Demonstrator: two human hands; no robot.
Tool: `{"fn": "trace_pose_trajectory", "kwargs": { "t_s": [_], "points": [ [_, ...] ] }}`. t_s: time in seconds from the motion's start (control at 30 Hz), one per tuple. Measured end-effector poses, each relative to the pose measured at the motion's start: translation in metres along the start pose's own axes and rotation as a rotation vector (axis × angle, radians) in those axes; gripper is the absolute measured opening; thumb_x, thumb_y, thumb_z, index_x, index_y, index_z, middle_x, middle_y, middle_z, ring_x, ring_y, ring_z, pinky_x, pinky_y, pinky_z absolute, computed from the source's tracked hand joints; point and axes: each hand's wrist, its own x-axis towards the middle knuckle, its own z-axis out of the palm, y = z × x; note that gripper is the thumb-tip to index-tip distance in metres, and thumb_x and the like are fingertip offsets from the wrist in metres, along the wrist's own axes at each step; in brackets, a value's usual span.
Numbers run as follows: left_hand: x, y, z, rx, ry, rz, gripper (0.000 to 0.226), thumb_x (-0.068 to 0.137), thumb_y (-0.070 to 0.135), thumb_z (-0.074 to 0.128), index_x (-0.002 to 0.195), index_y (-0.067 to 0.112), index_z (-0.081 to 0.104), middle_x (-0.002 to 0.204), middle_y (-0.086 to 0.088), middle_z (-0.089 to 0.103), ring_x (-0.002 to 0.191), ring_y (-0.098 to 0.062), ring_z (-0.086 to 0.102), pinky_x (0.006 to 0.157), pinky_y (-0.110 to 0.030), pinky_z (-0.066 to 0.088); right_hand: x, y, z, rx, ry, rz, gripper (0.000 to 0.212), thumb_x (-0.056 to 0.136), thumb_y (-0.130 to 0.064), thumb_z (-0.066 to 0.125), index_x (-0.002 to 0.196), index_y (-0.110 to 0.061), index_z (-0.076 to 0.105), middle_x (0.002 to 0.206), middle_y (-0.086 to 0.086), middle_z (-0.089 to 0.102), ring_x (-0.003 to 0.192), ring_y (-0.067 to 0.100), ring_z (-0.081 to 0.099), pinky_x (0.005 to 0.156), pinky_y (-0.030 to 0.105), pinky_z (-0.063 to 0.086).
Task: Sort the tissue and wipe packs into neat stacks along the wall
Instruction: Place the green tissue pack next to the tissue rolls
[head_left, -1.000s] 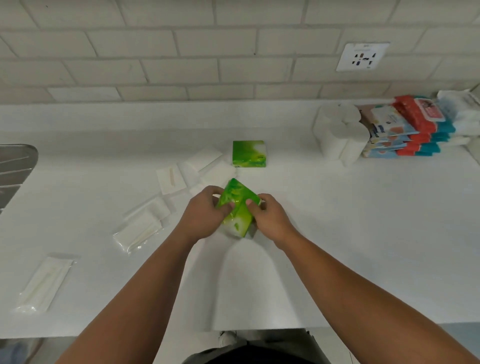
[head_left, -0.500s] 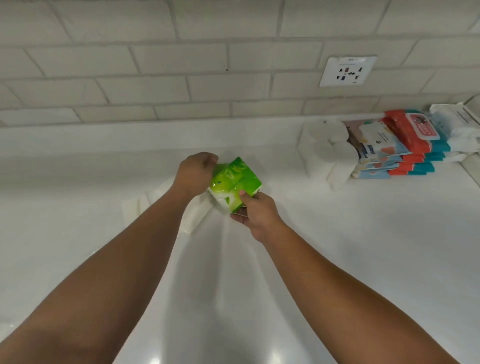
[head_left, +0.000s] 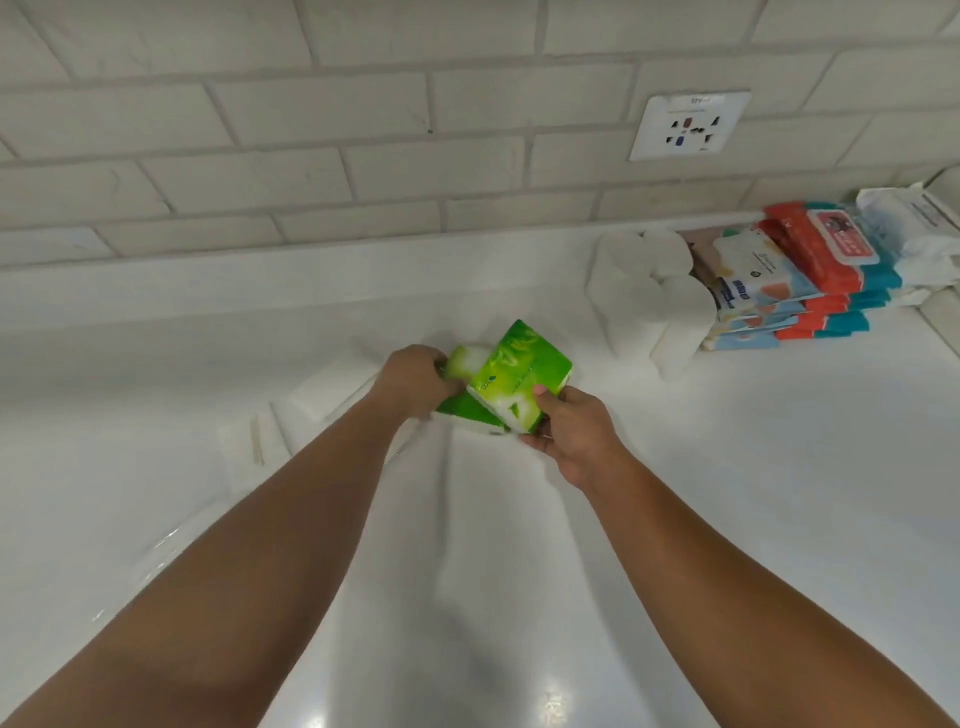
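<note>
Left grip (head_left: 415, 382): mine; closed, fingers curled round the left edge of the lower pack (head_left: 460, 410).
Right grip (head_left: 571, 436): mine; clamped on the top pack (head_left: 519, 376), thumb on its near corner, fingers tucked underneath.
Top pack: green glossy wrapper with pale patches; tilted, far corner raised toward the wall (head_left: 311, 130); lies across the lower pack and touches it.
Lower pack: green, same kind; mostly hidden by the top pack and my hands. A dark green side and a pale end show. Whether it sits flat I cannot tell.
Place of both packs: mid-table, near the ledge under the wall, well left of the rolls (head_left: 649, 296).
Table (head_left: 727, 493): white, shiny; light spots along the near edge.
Flat white packs (head_left: 324, 389): on the table just beyond my left wrist, partly hidden by the forearm.
Sachet (head_left: 249, 447): white, flat, with a thin tan line down it; on the table left of the flat white packs.
Rolls: white paper, bunched together at the back of the table, right of centre; touching the wipe stack (head_left: 810, 306).
Wipe stack: red, teal and pale printed packs piled one on another, leaning; just right of the rolls, by the wall.
White pack (head_left: 909, 228): far right, resting against the top of the wipe stack.
Wall: pale brick-shaped tiles, grey joints.
Socket (head_left: 688, 124): white plate on the wall, above the rolls.
Arms: both bare, reaching in from the bottom edge.
</note>
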Motion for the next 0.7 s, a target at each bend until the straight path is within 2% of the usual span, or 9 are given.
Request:
{"fn": "trace_pose_trajectory", "kwargs": {
  "t_s": [0.1,0.17,0.23,0.3,0.4,0.47,0.53,0.6,0.7],
  "points": [
    [-0.013,0.006,0.016,-0.166,0.066,-0.041,0.027,0.087,0.027,0.071,0.111,0.015,0.074,0.102,-0.004,0.073,0.098,-0.025,0.068,0.079,-0.025,0.048,0.005,-0.006,-0.003,-0.099,0.015,-0.053,0.016,0.099,-0.022,0.06,0.109,-0.012,0.067,0.111,0.015,0.072,0.097,0.031,0.07,0.074,0.041,0.059],
    [-0.017,0.007,0.025,-0.305,0.094,-0.082,0.026,0.086,0.021,0.071,0.111,0.015,0.075,0.099,-0.004,0.074,0.094,-0.025,0.07,0.082,-0.03,0.056,0.008,-0.011,-0.003,-0.195,0.033,-0.1,0.012,0.098,-0.022,0.061,0.101,-0.014,0.069,0.109,0.016,0.072,0.095,0.032,0.071,0.076,0.043,0.06],
    [-0.02,0.004,0.033,-0.436,0.106,-0.12,0.026,0.085,0.021,0.07,0.11,0.016,0.076,0.098,-0.006,0.076,0.092,-0.027,0.072,0.086,-0.039,0.06,0.011,-0.015,-0.002,-0.302,0.049,-0.143,0.015,0.096,-0.023,0.064,0.09,-0.012,0.072,0.103,0.02,0.073,0.094,0.036,0.071,0.083,0.052,0.059],
    [-0.023,0.002,0.039,-0.566,0.113,-0.157,0.027,0.083,0.03,0.065,0.104,0.02,0.077,0.095,-0.007,0.077,0.088,-0.028,0.073,0.084,-0.044,0.062,0.013,-0.017,0.0,-0.397,0.068,-0.181,0.023,0.094,-0.024,0.064,0.089,-0.004,0.073,0.097,0.023,0.073,0.088,0.036,0.071,0.083,0.051,0.059],
    [-0.025,0.003,0.044,-0.692,0.156,-0.176,0.044,0.079,0.056,0.053,0.084,0.019,0.076,0.081,-0.008,0.076,0.082,-0.032,0.074,0.081,-0.05,0.061,0.012,-0.017,0.002,-0.529,0.096,-0.263,0.028,0.095,-0.021,0.061,0.09,0.005,0.07,0.082,0.022,0.068,0.072,0.027,0.059,0.065,0.034,0.047],
    [-0.031,0.008,0.046,-0.746,0.158,-0.178,0.055,0.081,0.07,0.05,0.08,0.021,0.075,0.079,-0.007,0.075,0.082,-0.031,0.074,0.082,-0.049,0.061,0.012,-0.014,0.004,-0.59,0.099,-0.303,0.029,0.095,-0.022,0.059,0.088,0.005,0.068,0.081,0.024,0.067,0.071,0.028,0.057,0.063,0.034,0.045],
    [-0.039,0.015,0.047,-0.716,0.157,-0.142,0.049,0.089,0.067,0.051,0.088,0.025,0.076,0.083,-0.001,0.076,0.086,-0.026,0.073,0.085,-0.045,0.06,0.011,-0.012,0.006,-0.625,0.107,-0.329,0.03,0.095,-0.025,0.057,0.086,0.002,0.068,0.085,0.024,0.069,0.072,0.031,0.061,0.066,0.042,0.051],
    [-0.044,0.018,0.051,-0.646,0.181,-0.115,0.042,0.097,0.057,0.052,0.106,0.023,0.075,0.091,0.003,0.075,0.091,-0.023,0.07,0.088,-0.043,0.058,0.01,-0.009,0.006,-0.641,0.12,-0.348,0.032,0.096,-0.026,0.055,0.085,0.001,0.067,0.082,0.021,0.068,0.075,0.036,0.063,0.069,0.045,0.053],
    [-0.056,0.022,0.054,-0.689,0.216,-0.118,0.044,0.098,0.055,0.053,0.121,0.022,0.069,0.108,0.002,0.075,0.096,-0.016,0.069,0.092,-0.04,0.056,0.001,-0.004,0.001,-0.625,0.142,-0.421,0.031,0.099,-0.025,0.05,0.079,-0.002,0.059,0.069,0.007,0.06,0.065,0.025,0.054,0.06,0.036,0.04]
  ]
}}
